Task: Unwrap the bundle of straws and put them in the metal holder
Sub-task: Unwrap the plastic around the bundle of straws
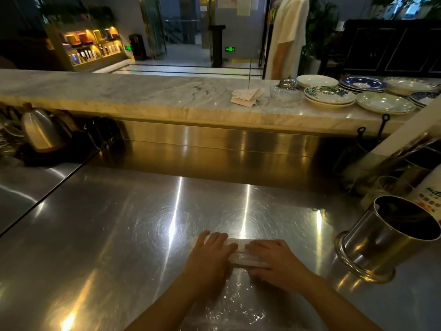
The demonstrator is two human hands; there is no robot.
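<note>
The bundle of straws [241, 253] is a pale, clear-wrapped pack lying flat and crosswise on the near counter, its ends covered. The metal holder [384, 237], a shiny steel cylinder on a flared base, stands well apart to its right, its dark mouth open.

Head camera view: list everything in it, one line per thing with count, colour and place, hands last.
Straw bundle: one, whitish in clear wrap, on the steel counter under both hands.
Metal holder: one, silver, dark inside, right of the bundle.
Steel counter: one, silver, foreground.
Marble ledge: one, white-grey, behind the counter.
Plates: several stacks, white, blue and green patterned, right end of the ledge.
Paper slips: small pile, white, on the ledge.
Kettle: one, silver, far left.
Left hand: flat on the bundle.
Right hand: flat on the bundle.
</note>
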